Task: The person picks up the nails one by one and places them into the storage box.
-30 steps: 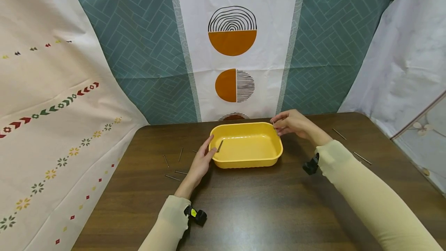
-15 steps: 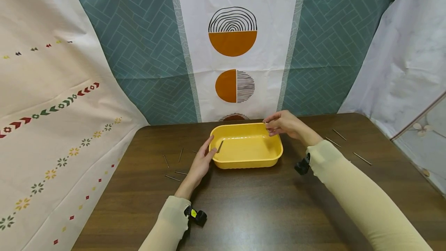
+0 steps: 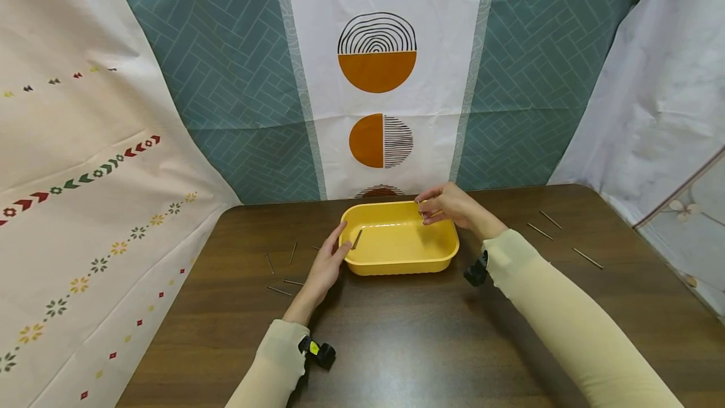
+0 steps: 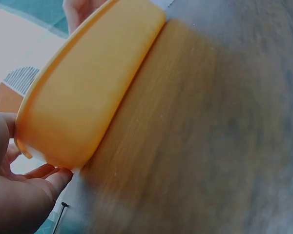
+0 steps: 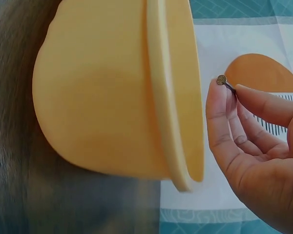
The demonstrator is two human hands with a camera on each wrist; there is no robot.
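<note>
My left hand (image 3: 324,264) grips the left end of a yellow plastic tray (image 3: 399,267), thumb over the rim and fingers along the outer wall, which the left wrist view shows up close. Inside the tray, near that thumb, lies a nail (image 3: 357,239). Above the tray's right back part, my right hand (image 3: 452,208) pinches another nail (image 5: 226,84) between thumb and fingertips. Its flat round head faces the camera in the right wrist view. In that view the hand is beyond the tray's rim (image 5: 167,107), apart from it.
Several loose nails lie left of the tray, one nail (image 3: 279,290) near my left wrist. To the right are 3 more, among them a nail (image 3: 588,258) by the table's right side. The dark wooden table (image 3: 396,345) ends at a patterned cloth (image 3: 385,99) behind.
My right hand has moved left with its nail, from the tray's right back corner to over its inside. The left hand and the tray have stayed in place.
</note>
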